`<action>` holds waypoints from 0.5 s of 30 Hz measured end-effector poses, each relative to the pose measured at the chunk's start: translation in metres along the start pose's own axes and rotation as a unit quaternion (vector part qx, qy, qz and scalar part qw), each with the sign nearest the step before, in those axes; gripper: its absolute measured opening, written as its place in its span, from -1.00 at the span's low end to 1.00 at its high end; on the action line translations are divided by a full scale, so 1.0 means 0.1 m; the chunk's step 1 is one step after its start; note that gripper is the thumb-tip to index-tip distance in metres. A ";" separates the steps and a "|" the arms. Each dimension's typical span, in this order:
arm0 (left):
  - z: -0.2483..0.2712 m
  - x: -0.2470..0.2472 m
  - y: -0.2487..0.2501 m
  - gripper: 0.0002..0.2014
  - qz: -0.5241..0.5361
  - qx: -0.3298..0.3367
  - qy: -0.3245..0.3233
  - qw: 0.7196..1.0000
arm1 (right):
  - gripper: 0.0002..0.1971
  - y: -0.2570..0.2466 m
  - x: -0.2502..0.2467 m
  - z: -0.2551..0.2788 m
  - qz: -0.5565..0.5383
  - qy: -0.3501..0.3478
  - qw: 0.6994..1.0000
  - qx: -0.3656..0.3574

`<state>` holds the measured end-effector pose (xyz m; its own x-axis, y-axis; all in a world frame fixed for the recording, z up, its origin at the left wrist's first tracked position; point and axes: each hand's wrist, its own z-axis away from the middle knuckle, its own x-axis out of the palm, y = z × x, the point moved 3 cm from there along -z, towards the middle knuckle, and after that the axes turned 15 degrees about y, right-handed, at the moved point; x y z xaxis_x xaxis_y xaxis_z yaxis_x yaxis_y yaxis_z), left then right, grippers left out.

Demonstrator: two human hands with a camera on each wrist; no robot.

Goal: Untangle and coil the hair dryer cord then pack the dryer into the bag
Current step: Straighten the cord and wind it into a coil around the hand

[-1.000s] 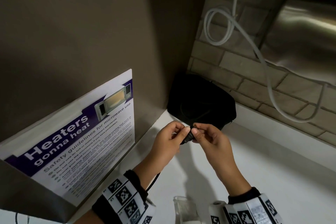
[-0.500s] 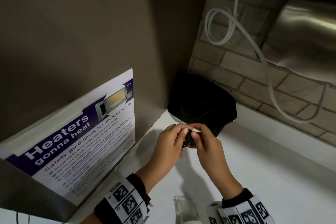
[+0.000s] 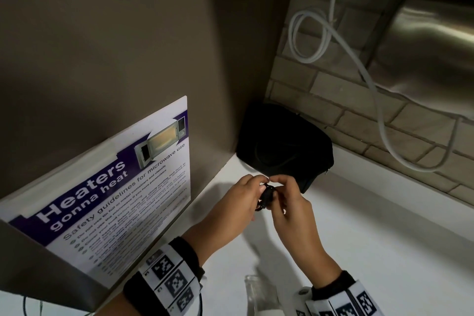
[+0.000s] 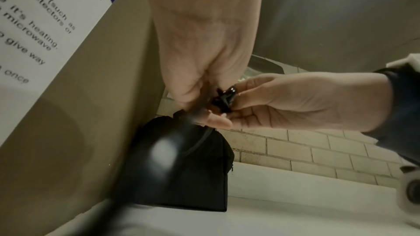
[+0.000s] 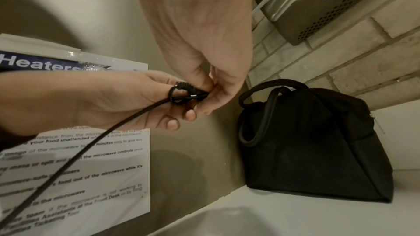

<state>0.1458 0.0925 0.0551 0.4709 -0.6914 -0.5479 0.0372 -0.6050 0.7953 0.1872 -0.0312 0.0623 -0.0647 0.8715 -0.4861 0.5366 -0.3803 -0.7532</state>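
Both hands meet in front of a black soft bag [image 3: 284,146] that stands in the corner of the white counter [image 3: 384,238]. My left hand [image 3: 259,186] and right hand [image 3: 277,187] pinch a small tight loop of the black cord [image 3: 266,194] between their fingertips. In the right wrist view the cord [image 5: 68,164] runs from the loop [image 5: 181,91] down and left out of frame, past the left hand [image 5: 175,98] and under the right hand [image 5: 209,91]. The bag [image 5: 318,150] has its handles up. No hair dryer is in view.
A microwave safety poster [image 3: 123,187] leans on the brown wall at the left. A white cable [image 3: 307,36] loops over the brick wall. A steel wall unit [image 3: 423,46] hangs at the upper right. A clear container [image 3: 256,292] stands near my wrists.
The short straight piece of cord between my fingertips is now gathered into a small loop. The right fingers have closed in over it; both hands stay in front of the bag.
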 end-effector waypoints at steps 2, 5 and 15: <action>0.00 0.00 -0.01 -0.68 0.002 -0.002 -0.002 1.000 | -0.66 -0.01 -0.01 -0.02 -0.004 -0.017 1.000 -0.003; 0.01 0.00 0.01 -0.70 0.017 -0.007 -0.004 1.000 | -0.68 -0.01 -0.04 -0.06 -0.028 -0.043 0.999 0.004; -0.01 -0.08 0.05 -0.62 -0.010 0.002 -0.029 1.000 | -0.75 0.15 -0.13 -0.14 -0.188 -0.119 0.951 0.215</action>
<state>0.1425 0.0956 0.0636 0.4181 -0.7003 -0.5786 0.0436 -0.6207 0.7828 0.2079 -0.0444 0.0634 -0.4008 0.8952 -0.1950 0.0475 -0.1923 -0.9802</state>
